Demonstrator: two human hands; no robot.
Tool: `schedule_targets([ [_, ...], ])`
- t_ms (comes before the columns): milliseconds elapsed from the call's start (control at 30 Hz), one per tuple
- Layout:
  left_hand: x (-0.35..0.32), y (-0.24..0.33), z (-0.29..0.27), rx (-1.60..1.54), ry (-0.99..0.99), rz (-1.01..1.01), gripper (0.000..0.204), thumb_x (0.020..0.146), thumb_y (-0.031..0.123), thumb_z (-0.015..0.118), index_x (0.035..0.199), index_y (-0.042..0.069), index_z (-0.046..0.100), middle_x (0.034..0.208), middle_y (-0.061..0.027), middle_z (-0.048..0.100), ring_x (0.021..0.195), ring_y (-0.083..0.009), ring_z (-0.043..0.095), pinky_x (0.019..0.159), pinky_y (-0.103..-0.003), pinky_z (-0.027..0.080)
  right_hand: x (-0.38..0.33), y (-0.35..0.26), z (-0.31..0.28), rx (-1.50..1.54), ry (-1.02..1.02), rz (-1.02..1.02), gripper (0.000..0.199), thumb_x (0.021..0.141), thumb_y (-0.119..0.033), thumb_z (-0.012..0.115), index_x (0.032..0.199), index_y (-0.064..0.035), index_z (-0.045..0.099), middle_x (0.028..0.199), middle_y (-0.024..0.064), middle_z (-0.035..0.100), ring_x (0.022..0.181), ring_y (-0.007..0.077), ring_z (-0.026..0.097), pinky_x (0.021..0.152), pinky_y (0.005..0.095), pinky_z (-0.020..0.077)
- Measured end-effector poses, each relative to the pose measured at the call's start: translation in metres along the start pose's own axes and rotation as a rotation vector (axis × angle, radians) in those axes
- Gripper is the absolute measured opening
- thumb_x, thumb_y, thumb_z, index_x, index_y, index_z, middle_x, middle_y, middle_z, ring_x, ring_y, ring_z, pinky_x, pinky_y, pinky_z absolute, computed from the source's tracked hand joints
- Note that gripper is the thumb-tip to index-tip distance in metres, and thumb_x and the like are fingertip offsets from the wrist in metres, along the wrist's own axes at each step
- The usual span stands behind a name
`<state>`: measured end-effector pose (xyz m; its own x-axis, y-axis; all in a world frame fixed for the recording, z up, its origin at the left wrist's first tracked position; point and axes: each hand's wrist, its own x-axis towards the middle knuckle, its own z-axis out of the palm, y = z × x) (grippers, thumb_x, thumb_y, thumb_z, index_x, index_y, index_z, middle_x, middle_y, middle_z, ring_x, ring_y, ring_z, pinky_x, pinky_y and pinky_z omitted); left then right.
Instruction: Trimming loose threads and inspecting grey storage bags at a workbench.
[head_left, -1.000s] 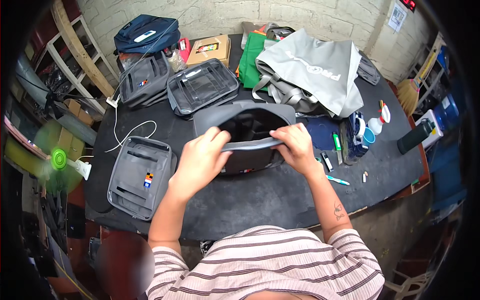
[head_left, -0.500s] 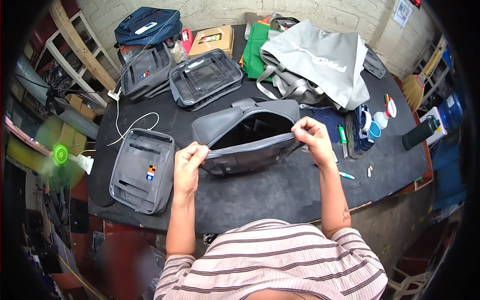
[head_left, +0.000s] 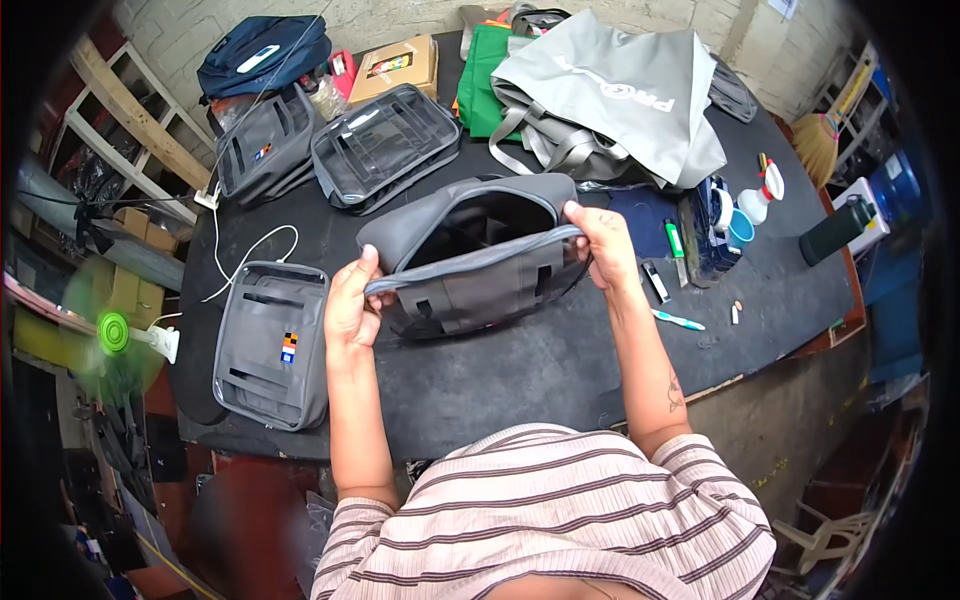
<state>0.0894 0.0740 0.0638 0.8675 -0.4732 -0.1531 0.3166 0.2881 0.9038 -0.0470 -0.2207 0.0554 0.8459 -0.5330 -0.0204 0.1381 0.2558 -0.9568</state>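
Observation:
A grey zippered bag (head_left: 470,283) stands in front of me on the black table, its top gaping and its dark inside showing. My left hand (head_left: 352,300) grips the left end of the opening, thumb over the zippered edge. At the opposite end, my right hand (head_left: 603,243) pinches the same rim near the corner. Dark strap slots run along the bag's near face. Left of my left hand lies a flat grey pouch (head_left: 270,335) with a small coloured patch. The bag's underside is hidden from me.
Beyond the bag lie a clear-topped grey case (head_left: 388,148), another grey bag (head_left: 268,142) and a silver tote bag (head_left: 610,95). To the right are a green cutter (head_left: 674,240), a toothbrush (head_left: 678,320), a spray bottle (head_left: 763,195) and a dark tumbler (head_left: 838,232). A fan (head_left: 115,333) spins at left.
The bag's near side has tipped so more of its front face shows. Both hands have shifted their hold on the rim, the left now with its palm turned more upward. The view has moved slightly.

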Motion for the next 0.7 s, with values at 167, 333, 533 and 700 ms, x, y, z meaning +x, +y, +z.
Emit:
schedule_targets([
  [167, 0.008, -0.019, -0.013, 0.059, -0.266, 0.338, 0.033, 0.08, 0.032, 0.076, 0.089, 0.003, 0.062, 0.083, -0.003, 0.061, 0.076, -0.0125, 0.059, 0.074, -0.027, 0.048, 0.018, 0.019, -0.013, 0.094, 0.039, -0.243, 0.044, 0.094, -0.046, 0.056, 0.075, -0.0065, 0.057, 0.063, -0.0006, 0.056, 0.052, 0.0067, 0.049, 0.05, 0.0202, 0.0364],
  [333, 0.013, -0.063, -0.049, 0.367, -0.091, 0.207, 0.029, 0.078, 0.009, 0.077, 0.099, 0.001, 0.06, 0.084, -0.0047, 0.064, 0.075, -0.015, 0.063, 0.073, -0.028, 0.051, 0.009, 0.064, -0.028, -0.031, -0.163, -0.296, 0.037, 0.098, -0.039, 0.051, 0.086, -0.0039, 0.058, 0.078, 0.0035, 0.058, 0.068, 0.0122, 0.056, 0.066, 0.0267, 0.0456],
  [533, 0.026, -0.048, -0.006, -0.043, -0.024, 0.257, 0.023, 0.093, 0.027, 0.064, 0.087, 0.008, 0.054, 0.065, 0.0005, 0.053, 0.054, -0.0102, 0.055, 0.051, -0.022, 0.046, 0.024, 0.023, -0.022, -0.244, 0.019, -0.215, 0.036, 0.1, -0.038, 0.049, 0.083, -0.0062, 0.056, 0.064, -0.0007, 0.053, 0.051, 0.0072, 0.047, 0.049, 0.0213, 0.04],
  [700, 0.044, -0.063, -0.024, -0.24, 0.119, -0.112, 0.024, 0.095, 0.027, 0.059, 0.089, 0.004, 0.058, 0.071, -0.0012, 0.055, 0.063, -0.0142, 0.057, 0.055, -0.027, 0.049, 0.039, 0.011, -0.025, -0.249, -0.203, 0.067, 0.028, 0.099, -0.027, 0.05, 0.112, -0.0022, 0.055, 0.067, 0.0002, 0.055, 0.057, 0.0067, 0.052, 0.052, 0.0202, 0.041],
])
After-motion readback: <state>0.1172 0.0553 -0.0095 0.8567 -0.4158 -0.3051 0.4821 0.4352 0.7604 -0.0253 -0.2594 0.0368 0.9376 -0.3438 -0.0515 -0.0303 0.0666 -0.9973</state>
